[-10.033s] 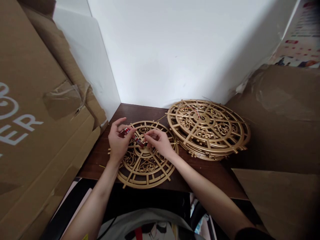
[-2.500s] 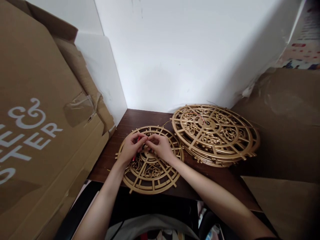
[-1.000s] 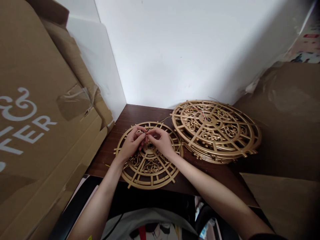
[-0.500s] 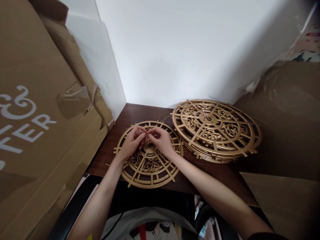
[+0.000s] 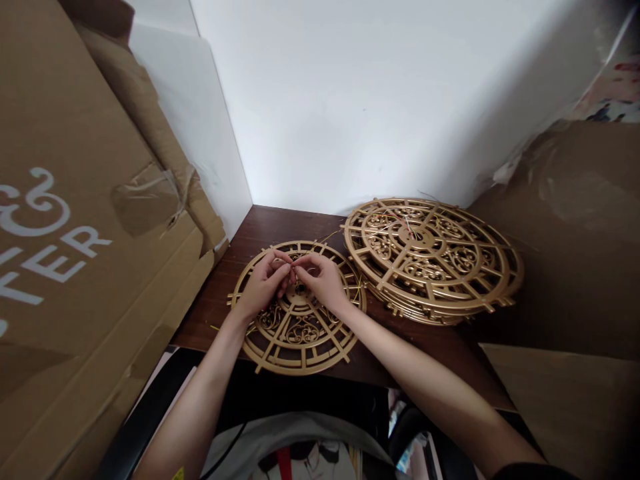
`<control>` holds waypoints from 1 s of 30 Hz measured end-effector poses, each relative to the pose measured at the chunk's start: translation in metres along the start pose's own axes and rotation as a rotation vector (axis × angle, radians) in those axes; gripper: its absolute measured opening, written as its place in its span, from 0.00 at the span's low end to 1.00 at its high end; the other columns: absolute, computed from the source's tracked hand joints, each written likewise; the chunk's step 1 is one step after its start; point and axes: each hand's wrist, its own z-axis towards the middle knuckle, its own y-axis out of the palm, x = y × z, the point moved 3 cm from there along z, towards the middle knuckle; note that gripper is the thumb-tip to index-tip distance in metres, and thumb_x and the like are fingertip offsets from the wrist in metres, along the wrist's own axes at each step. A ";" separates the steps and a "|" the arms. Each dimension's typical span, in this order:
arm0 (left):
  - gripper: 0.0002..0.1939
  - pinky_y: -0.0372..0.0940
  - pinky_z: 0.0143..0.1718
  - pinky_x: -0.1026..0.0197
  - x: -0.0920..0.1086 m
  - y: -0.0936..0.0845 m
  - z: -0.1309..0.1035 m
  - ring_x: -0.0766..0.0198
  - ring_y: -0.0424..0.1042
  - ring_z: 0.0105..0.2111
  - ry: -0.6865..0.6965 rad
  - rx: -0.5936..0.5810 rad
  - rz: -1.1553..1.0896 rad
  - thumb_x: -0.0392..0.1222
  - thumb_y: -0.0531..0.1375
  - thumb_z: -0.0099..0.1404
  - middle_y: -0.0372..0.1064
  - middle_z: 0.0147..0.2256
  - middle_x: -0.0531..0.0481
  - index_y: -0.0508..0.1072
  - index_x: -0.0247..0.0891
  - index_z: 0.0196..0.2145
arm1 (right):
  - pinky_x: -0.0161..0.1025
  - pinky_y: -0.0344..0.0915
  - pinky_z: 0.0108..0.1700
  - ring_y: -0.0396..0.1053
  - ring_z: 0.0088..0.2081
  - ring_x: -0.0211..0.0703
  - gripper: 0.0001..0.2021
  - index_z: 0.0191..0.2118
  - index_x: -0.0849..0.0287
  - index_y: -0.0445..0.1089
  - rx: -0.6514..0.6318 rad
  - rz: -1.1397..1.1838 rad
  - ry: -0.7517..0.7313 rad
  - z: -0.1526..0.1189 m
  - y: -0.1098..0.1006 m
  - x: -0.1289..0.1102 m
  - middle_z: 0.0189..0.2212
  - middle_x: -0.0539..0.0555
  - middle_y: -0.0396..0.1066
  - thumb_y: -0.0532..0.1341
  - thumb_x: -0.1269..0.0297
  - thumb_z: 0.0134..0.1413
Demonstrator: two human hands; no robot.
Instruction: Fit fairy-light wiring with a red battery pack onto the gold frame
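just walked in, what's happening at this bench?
A person has both hands over the centre of a single gold openwork disc lying flat on a dark wooden table. The left hand and right hand meet fingertip to fingertip above the hub, pinching something thin; what it is cannot be made out. To the right lies a stack of matching gold discs with thin wires at its centre. Cardboard boxes flank the table.
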 end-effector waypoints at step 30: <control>0.12 0.63 0.25 0.67 -0.012 -0.016 0.003 0.69 0.69 0.22 -0.008 0.179 0.009 0.45 0.64 0.58 0.74 0.27 0.53 0.66 0.37 0.35 | 0.33 0.61 0.29 0.66 0.24 0.34 0.12 0.33 0.60 0.74 -0.383 0.194 0.028 -0.009 0.007 0.003 0.24 0.48 0.71 0.67 0.56 0.47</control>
